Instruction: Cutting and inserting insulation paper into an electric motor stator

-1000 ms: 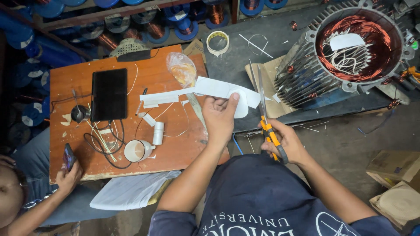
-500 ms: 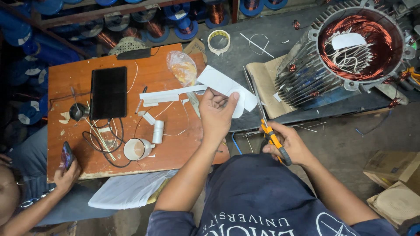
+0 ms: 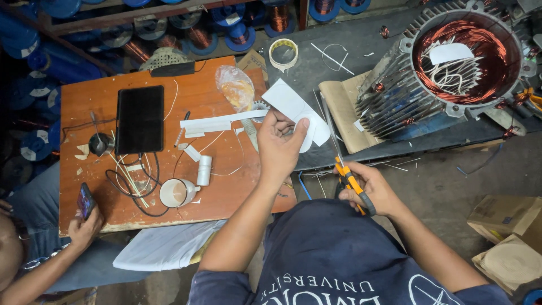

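Head view looks down at two hands working just past the right edge of an orange wooden table (image 3: 169,101). The left hand (image 3: 279,149) is closed on a white sheet of paper (image 3: 291,101), with the thumb on top and the fingers under it. The paper is held up in the air over the gap between the table and a dark bench (image 3: 361,45). The right hand (image 3: 370,189) is wrapped tight around the orange and black handles of a pair of scissors (image 3: 344,169). The long blades point up and away, and they sit just beside the right edge of the paper. I cannot tell if the blades touch the paper. The two hands are apart, one on each thing. On the table lie long white paper strips (image 3: 217,121), a black tablet (image 3: 140,118), a white cup (image 3: 175,192), a small white tube (image 3: 204,170) and some thin wires. A big round motor with copper wire inside (image 3: 457,62) rests on the bench at the right. At the bottom left corner of the table, another person's hand (image 3: 84,226) holds a phone (image 3: 86,199).
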